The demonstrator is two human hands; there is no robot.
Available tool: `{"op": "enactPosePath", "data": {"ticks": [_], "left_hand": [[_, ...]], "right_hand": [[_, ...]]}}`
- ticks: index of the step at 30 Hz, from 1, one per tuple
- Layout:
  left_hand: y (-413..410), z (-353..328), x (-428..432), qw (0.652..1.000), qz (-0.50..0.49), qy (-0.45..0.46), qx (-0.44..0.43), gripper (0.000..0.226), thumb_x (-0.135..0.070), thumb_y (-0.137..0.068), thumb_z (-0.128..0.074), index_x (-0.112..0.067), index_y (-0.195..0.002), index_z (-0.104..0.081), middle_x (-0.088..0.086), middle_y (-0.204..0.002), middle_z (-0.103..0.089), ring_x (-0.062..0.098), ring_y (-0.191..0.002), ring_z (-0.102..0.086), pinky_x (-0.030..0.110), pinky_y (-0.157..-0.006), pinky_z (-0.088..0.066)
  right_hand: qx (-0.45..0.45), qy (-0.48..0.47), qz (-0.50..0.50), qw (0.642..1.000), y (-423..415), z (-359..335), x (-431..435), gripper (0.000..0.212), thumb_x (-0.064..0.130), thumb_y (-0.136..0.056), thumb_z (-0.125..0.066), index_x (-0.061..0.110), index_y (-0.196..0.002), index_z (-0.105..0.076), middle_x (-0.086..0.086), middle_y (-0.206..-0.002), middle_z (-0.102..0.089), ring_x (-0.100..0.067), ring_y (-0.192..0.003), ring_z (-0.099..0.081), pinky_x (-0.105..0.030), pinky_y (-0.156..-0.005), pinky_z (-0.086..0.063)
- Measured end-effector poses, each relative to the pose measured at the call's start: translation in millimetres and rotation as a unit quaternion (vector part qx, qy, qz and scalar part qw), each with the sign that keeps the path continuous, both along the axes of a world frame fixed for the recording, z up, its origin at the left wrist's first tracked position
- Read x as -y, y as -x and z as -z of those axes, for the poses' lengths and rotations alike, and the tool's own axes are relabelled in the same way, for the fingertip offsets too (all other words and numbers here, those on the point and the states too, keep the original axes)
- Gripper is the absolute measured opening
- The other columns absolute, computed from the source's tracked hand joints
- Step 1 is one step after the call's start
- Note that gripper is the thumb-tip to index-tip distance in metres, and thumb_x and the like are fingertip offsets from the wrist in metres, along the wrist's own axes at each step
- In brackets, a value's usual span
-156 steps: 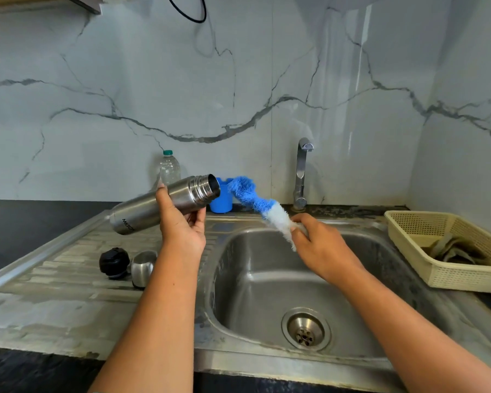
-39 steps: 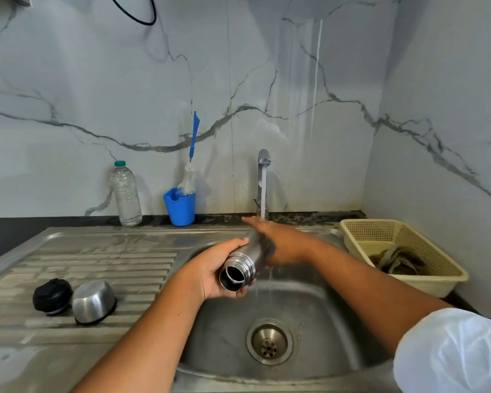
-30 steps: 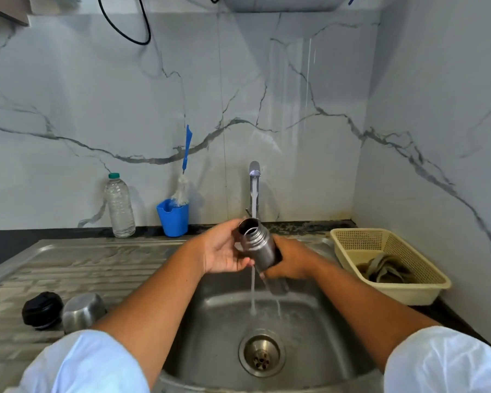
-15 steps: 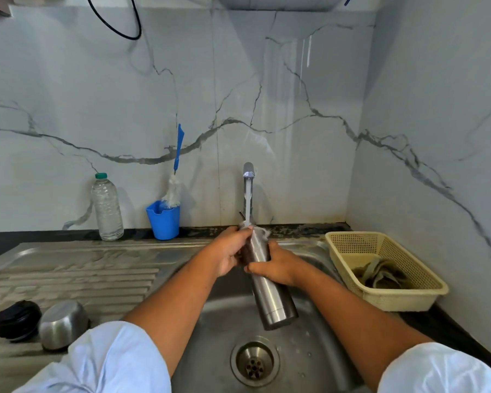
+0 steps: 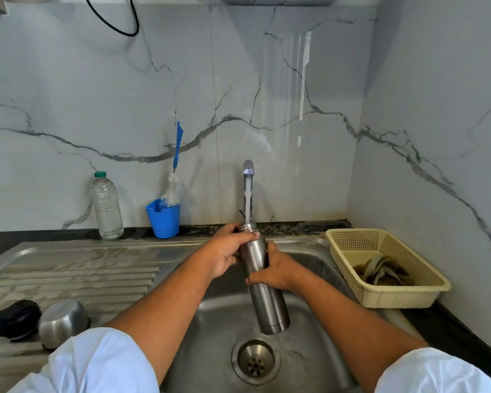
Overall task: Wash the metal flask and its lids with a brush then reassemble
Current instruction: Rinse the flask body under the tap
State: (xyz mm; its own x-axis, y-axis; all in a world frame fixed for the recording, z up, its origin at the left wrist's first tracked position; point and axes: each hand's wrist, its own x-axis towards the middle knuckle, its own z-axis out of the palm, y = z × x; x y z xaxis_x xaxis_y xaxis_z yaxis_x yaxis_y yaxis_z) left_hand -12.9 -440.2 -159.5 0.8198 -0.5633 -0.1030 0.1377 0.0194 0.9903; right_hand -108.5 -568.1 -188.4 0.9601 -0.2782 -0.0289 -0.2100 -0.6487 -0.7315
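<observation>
Your left hand [image 5: 227, 252] is wrapped around the neck of the metal flask [image 5: 262, 285], fingers curled over the threaded top just below centre frame. Your right hand [image 5: 278, 270] clamps the flask body lower down, thumb across its near side. Flask held nearly upright over the sink [image 5: 309, 336], mouth up, base tipped toward you above the drain [image 5: 255, 361]. A thin stream of water from the tap [image 5: 248, 171] meets the mouth. At lower left of the frame, on the ribbed drainboard [image 5: 97, 276], the black inner lid [image 5: 17, 319] and the steel cup lid [image 5: 63, 319] sit touching side by side, the cup mouth-down. At the back wall, left of the tap, the brush [image 5: 175, 177] stands handle-up in a blue cup [image 5: 163, 219]; a clear plastic bottle [image 5: 107, 207] stands further left. Right of the sink: a cream basket [image 5: 391, 296] holding a crumpled cloth [image 5: 380, 270]. White sleeves [image 5: 102, 364] at the bottom edge.
</observation>
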Motion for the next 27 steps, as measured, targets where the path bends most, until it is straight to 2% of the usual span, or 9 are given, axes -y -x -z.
{"op": "enactPosePath", "data": {"ticks": [3,8,12,15,21,24,27], "left_hand": [[-1.3,-0.3,-1.3,0.999,0.019,-0.008,0.027,0.067,-0.012,-0.083,-0.085,-0.019,-0.141,-0.052,0.007,-0.127,-0.068,0.027,-0.114,-0.067,0.050,-0.101,-0.055],[1.2,-3.5,-0.1,0.994,0.033,-0.036,0.093,0.086,-0.032,-0.073,-0.091,-0.025,-0.149,-0.050,-0.001,-0.135,-0.066,0.023,-0.122,-0.063,0.054,-0.110,-0.047],[-0.4,-6.0,-5.9,0.995,0.000,-0.028,0.101,0.065,-0.025,-0.083,-0.086,-0.024,-0.141,-0.055,0.000,-0.130,-0.067,0.024,-0.119,-0.063,0.055,-0.109,-0.047],[1.8,0.6,-8.0,0.993,-0.007,-0.047,0.108,0.062,-0.029,-0.087,-0.084,-0.023,-0.141,-0.053,0.000,-0.131,-0.064,0.024,-0.118,-0.062,0.054,-0.108,-0.048],[3.8,1.8,-3.3,0.990,-0.018,-0.054,0.132,0.053,-0.033,-0.095,-0.075,-0.024,-0.142,-0.053,0.001,-0.134,-0.064,0.019,-0.118,-0.062,0.047,-0.108,-0.050],[6.3,0.5,-8.0,0.991,0.015,-0.076,0.108,0.047,-0.034,-0.100,-0.067,-0.034,-0.145,-0.051,-0.001,-0.132,-0.068,0.021,-0.115,-0.067,0.050,-0.101,-0.056],[6.5,0.9,-16.8,0.990,0.035,-0.107,0.081,0.050,-0.037,-0.103,-0.062,-0.046,-0.149,-0.044,-0.005,-0.128,-0.067,0.024,-0.115,-0.066,0.056,-0.098,-0.056]], "right_hand": [[0.008,-0.008,0.014,1.000,-3.1,4.4,0.2,0.094,0.025,-0.071,-0.091,0.024,-0.144,-0.032,0.000,-0.115,-0.062,-0.020,-0.106,-0.063,-0.038,-0.095,-0.055],[0.030,-0.031,0.036,0.998,-8.5,4.9,-1.0,0.095,0.024,-0.070,-0.092,0.026,-0.144,-0.031,0.001,-0.118,-0.062,-0.019,-0.107,-0.062,-0.036,-0.093,-0.055],[0.027,0.018,0.010,0.999,-10.7,1.5,-1.2,0.097,0.031,-0.068,-0.092,0.024,-0.146,-0.035,0.000,-0.123,-0.063,-0.020,-0.109,-0.062,-0.040,-0.097,-0.055],[0.006,0.048,-0.009,0.999,-7.8,-2.9,3.6,0.102,0.032,-0.067,-0.093,0.023,-0.149,-0.033,-0.003,-0.133,-0.060,-0.021,-0.115,-0.060,-0.040,-0.100,-0.054],[0.019,-0.004,0.008,1.000,-9.8,-3.1,-1.3,0.097,0.031,-0.067,-0.092,0.025,-0.146,-0.036,0.002,-0.124,-0.063,-0.017,-0.109,-0.062,-0.038,-0.097,-0.054],[0.034,-0.060,0.009,0.998,-14.4,-3.5,-8.8,0.103,0.033,-0.068,-0.090,0.027,-0.149,-0.027,0.001,-0.118,-0.064,-0.018,-0.104,-0.066,-0.043,-0.092,-0.059],[0.038,-0.090,0.017,0.995,-14.5,-6.8,-16.2,0.121,0.038,-0.066,-0.087,0.036,-0.156,-0.007,-0.003,-0.121,-0.064,-0.023,-0.101,-0.068,-0.043,-0.082,-0.063]]}}
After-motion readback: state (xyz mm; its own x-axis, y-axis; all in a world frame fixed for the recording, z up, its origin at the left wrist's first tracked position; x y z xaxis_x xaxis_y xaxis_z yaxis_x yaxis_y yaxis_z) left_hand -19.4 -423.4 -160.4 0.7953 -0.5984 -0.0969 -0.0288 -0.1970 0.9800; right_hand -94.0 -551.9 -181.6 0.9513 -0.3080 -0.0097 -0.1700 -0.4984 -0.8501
